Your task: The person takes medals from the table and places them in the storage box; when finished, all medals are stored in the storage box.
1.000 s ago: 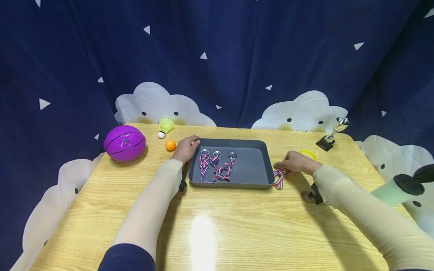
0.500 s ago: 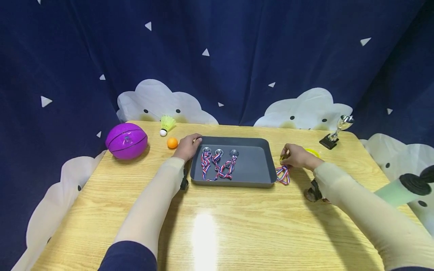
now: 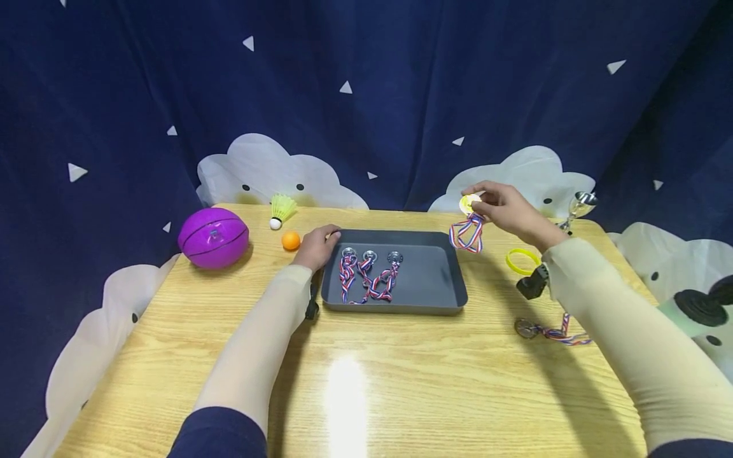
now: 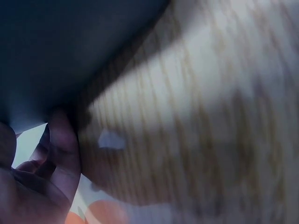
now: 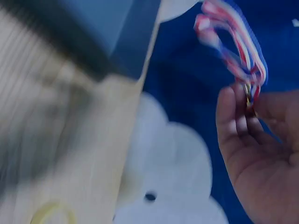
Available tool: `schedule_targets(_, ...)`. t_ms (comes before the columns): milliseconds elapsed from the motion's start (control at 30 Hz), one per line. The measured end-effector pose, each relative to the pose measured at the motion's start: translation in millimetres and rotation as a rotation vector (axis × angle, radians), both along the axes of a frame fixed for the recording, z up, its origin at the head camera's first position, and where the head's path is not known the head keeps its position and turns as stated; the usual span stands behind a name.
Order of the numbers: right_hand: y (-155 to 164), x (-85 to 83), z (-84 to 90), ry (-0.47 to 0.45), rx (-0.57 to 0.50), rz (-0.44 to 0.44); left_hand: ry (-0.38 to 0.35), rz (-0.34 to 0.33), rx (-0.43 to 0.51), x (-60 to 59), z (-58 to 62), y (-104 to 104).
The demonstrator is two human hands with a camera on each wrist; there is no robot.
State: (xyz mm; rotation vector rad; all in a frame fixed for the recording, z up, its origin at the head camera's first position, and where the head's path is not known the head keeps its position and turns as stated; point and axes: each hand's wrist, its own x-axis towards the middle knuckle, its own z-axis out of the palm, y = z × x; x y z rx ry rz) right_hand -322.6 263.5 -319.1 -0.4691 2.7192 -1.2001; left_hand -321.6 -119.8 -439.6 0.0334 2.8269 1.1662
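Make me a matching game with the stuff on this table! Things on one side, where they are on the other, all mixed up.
Things:
1. round purple plastic ball
2. gold medal on a red, white and blue ribbon
3. three silver medals with striped ribbons
4. thin yellow plastic ring

Places:
A. inside the dark grey rectangular tray
B. lying on the wooden table, right of the tray
D. pinched in the right hand, lifted above the table
C. at the table's far left edge

Pairs: 1-C, 2-D, 3-A, 4-B
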Motion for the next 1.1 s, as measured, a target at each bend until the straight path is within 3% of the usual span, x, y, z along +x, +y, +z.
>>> schedule_targets(100, -20.6, 0.3, 2.9, -0.091, -0.074, 0.046, -0.013, 0.006, 0.006, 0.7, -0.3, 0.6)
schedule_targets(200, -41.9, 0.3, -7.1, -0.177, -0.092, 0.108, -0.013, 0.008, 0.011, 1.2, 0.1, 1.1)
schedule_targets(333, -66.0, 0.6, -30.8, -0.311, -0.070, 0.157, -0.008, 0.013, 0.016, 1.4, 0.1, 1.3)
schedule_targets(500, -86.6, 0.9, -53.1, -0.416, 0.040, 0.137, 0.013, 0.005, 0.016, 1.8, -0.4, 0.9)
schedule_targets(800, -106.0, -5.8, -64.7, -0.397, 0.213, 0.084, 0.018, 0.001, 0.016, 2.6, -0.1, 1.4)
schedule_targets(1100, -115.2, -9.2, -68.0, -0.294, 0.369, 0.078, 0.011, 0.004, 0.027, 1.3, -1.2, -0.7)
